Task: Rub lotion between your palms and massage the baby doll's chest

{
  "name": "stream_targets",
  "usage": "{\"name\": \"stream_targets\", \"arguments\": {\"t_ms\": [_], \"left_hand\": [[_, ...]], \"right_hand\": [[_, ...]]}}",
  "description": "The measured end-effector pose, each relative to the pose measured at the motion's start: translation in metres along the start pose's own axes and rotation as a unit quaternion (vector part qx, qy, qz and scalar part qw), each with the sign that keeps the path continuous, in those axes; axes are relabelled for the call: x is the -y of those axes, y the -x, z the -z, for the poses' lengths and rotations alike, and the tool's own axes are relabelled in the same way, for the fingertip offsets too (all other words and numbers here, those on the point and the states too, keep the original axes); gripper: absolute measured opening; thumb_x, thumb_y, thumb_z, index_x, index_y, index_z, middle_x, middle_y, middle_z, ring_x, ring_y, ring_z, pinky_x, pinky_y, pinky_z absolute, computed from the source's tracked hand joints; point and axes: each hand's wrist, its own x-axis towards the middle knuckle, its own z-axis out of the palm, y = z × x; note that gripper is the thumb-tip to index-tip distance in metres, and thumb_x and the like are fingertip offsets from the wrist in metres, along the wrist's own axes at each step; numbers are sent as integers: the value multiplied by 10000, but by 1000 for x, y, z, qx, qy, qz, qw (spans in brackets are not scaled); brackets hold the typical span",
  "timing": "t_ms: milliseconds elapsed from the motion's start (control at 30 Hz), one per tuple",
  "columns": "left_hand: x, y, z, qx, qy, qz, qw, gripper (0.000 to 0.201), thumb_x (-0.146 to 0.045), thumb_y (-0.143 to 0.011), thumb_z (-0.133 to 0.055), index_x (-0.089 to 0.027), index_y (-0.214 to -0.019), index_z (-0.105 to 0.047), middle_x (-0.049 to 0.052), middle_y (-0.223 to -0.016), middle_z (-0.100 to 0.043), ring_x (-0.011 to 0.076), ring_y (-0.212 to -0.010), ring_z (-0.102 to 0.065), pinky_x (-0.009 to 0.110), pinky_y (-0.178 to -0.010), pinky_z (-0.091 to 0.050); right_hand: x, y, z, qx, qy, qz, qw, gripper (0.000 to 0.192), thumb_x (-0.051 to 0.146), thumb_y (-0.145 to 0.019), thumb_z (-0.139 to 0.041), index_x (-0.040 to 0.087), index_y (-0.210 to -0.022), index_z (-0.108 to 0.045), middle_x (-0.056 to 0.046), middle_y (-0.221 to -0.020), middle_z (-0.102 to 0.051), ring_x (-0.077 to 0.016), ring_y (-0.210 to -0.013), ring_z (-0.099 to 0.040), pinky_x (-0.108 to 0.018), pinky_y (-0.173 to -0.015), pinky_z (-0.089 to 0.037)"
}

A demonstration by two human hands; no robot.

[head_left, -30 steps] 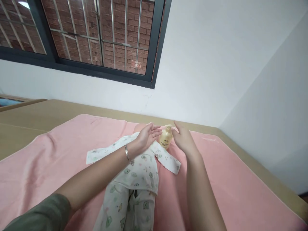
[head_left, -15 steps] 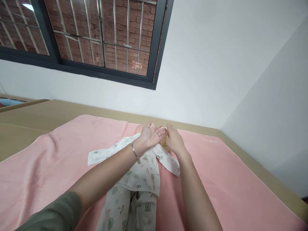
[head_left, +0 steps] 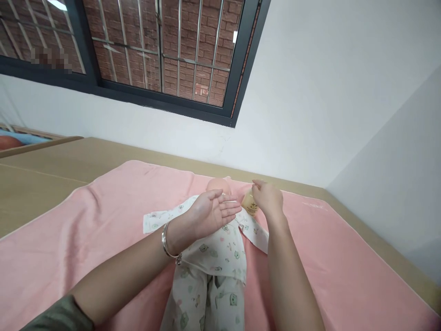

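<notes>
A baby doll lies on its back on a pink blanket (head_left: 320,266), dressed in a white printed top (head_left: 217,250) and matching trousers (head_left: 227,303). Part of the doll's head (head_left: 217,185) shows above my left hand. My left hand (head_left: 210,214) is held palm up over the doll's chest, fingers stretched out, a silver bangle (head_left: 166,240) at the wrist. Beside the fingertips is a yellowish bottle (head_left: 249,203) with dark lettering. My right hand (head_left: 269,200) has its fingers curled at the top of this bottle, hiding its upper part.
The blanket covers a tan surface (head_left: 103,149) that runs along a white wall (head_left: 310,92). A dark-framed window (head_left: 165,99) with metal bars is above. At the far left, an orange round thing (head_left: 10,142) sits behind a wooden edge.
My right hand has curled its fingers at the bottle and moved away from my left hand. My left hand stays palm up, nearer to me. The whole view has shifted.
</notes>
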Motion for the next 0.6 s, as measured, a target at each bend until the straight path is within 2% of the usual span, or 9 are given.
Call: {"name": "stream_targets", "arguments": {"t_ms": [167, 333, 400, 533, 600], "left_hand": [[-16, 17, -14, 64, 13, -6, 998, 599, -376, -972, -450, -37, -1466, -429, 239, -1449, -545, 269, -1385, -514, 378, -1173, -401], [-33, 37, -19, 49, 48, -61, 996, 566, -301, -989, -406, -31, -1487, -400, 223, -1451, -549, 263, -1355, -546, 372, -1175, -400], [-34, 44, -20, 42, 48, -66, 996, 559, -302, -995, -393, -35, -1486, -407, 218, -1451, -550, 261, -1361, -540, 375, -1185, -387], [-24, 54, -21, 44, 24, -58, 997, 545, -340, -997, -407, -77, -1472, -451, 186, -1471, -543, 251, -1410, -484, 373, -1214, -341], [-17, 58, -23, 59, 12, -56, 997, 517, -331, -998, -396, -108, -1457, -480, 158, -1466, -556, 247, -1425, -465, 383, -1227, -321]], "right_hand": [[-4, 2, -1, -4, -42, -7, 999, 448, 243, -959, -378, 232, -1304, -663, -35, -1332, -641, -295, -1233, -610, -434, -999, -496], [-15, 0, 0, 0, -137, 4, 991, 429, 285, -952, -424, 199, -1290, -674, -67, -1325, -644, -276, -1272, -587, -427, -1054, -478], [-13, 3, 4, -18, -206, 42, 977, 427, 305, -948, -451, 176, -1292, -669, -85, -1346, -628, -254, -1311, -560, -431, -1131, -422], [10, 32, 22, -114, -285, 169, 937, 407, 338, -967, -463, 197, -1296, -657, -71, -1482, -506, -236, -1420, -443, -498, -1272, -156], [29, 55, 32, -135, -292, 216, 922, 455, 371, -1002, -412, 232, -1410, -560, -52, -1551, -420, -232, -1471, -361, -506, -1255, -225]]}}
